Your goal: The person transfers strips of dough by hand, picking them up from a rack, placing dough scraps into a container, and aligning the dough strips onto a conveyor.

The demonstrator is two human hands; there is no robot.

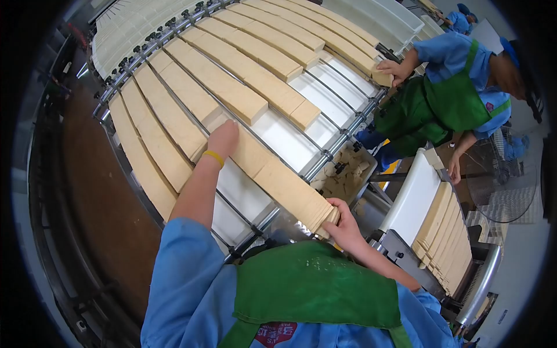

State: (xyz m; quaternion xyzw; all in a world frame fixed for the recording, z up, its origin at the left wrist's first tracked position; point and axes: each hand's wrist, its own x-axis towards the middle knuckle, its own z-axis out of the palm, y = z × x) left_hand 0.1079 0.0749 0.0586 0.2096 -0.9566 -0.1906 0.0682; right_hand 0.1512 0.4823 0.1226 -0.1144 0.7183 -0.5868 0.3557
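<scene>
A long pale tan strip [272, 174], apparently food cut into blocks, lies in a lane between metal rods, with thin layers showing at its near end. My left hand [223, 139], a yellow band on its wrist, is curled over the strip's far part; its fingertips are partly hidden. At the near end, my right hand [343, 223] is closed around the layered end, thumb on the near side and fingers over the far side. Similar tan strips [214, 87] lie in the lanes on both sides of my left hand.
A crossbar with black clamps [333, 152] runs along the lanes' near end. Beyond it stands a bin of scraps [345, 174]. To the right, a machine holds sliced tan strips [447, 238]. A co-worker in a green apron [429, 110] touches a far strip. Another person [461, 22] is farther back.
</scene>
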